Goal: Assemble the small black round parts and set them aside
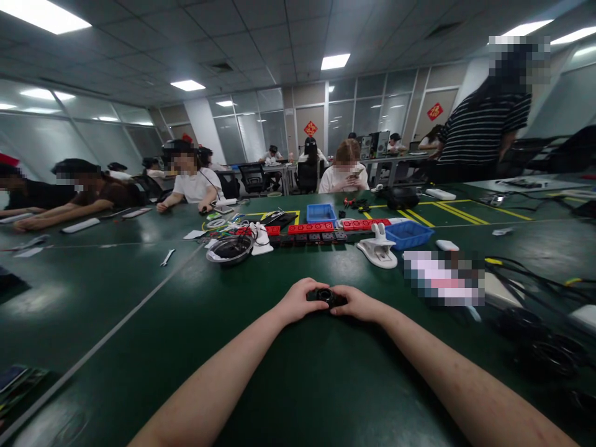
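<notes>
A small black device with a round, lens-like ring is held between my two hands, low over the green table. My left hand closes on its left side, thumb in front and fingers behind. On the opposite side my right hand grips it the same way. The fingers cover both ends of the device, so its full shape is hidden. I cannot tell whether its underside touches the table.
Beyond my hands lie a white clamp stand, red and black socket blocks, blue trays and a coiled-cable bundle. A wrench lies left. Black cables spread at right. Several people sit around; one person stands.
</notes>
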`<state>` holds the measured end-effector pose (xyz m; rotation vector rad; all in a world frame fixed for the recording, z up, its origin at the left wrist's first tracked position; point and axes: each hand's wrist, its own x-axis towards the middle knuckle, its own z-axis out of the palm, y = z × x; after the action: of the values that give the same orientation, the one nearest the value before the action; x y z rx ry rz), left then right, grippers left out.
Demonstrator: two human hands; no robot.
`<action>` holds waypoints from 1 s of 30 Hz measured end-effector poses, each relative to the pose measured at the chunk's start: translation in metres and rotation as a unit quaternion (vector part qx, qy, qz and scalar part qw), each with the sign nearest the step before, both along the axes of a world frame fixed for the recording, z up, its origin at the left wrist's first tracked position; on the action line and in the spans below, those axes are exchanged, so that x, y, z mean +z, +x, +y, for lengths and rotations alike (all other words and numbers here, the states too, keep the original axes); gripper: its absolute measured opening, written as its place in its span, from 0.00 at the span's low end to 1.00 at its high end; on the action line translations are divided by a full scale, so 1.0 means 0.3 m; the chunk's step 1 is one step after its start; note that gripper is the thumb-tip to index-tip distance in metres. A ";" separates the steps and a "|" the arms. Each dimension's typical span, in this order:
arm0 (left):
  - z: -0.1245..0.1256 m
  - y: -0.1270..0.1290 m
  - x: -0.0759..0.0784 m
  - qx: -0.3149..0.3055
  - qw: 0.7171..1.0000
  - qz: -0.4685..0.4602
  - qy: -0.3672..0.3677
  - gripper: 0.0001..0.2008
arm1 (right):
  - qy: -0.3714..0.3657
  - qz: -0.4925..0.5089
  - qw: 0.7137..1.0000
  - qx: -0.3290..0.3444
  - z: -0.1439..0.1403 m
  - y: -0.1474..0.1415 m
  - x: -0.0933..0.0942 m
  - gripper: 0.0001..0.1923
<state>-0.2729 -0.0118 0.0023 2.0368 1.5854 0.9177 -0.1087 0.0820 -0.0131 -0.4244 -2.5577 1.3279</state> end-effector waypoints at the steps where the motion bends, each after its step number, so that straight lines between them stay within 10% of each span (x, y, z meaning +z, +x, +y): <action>1: -0.001 0.002 -0.001 0.004 1.000 -0.003 0.000 0.20 | -0.004 -0.004 1.000 -0.006 0.000 0.000 0.000 0.16; 15: 0.001 0.076 -0.063 0.212 0.972 0.025 0.096 0.19 | 0.234 -0.052 0.927 -0.287 -0.070 -0.055 -0.070 0.15; 24: 0.007 0.011 -0.024 0.031 0.998 0.019 0.057 0.19 | 0.066 0.002 0.998 -0.013 0.002 0.004 -0.014 0.23; 30: 0.011 -0.010 -0.013 -0.016 0.999 0.026 0.018 0.24 | 0.077 -0.007 0.997 -0.014 0.019 -0.001 -0.023 0.19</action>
<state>-0.2758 -0.0084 -0.0017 2.1203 1.5696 0.8952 -0.1091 0.0876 -0.0201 -0.4395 -2.6331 1.1113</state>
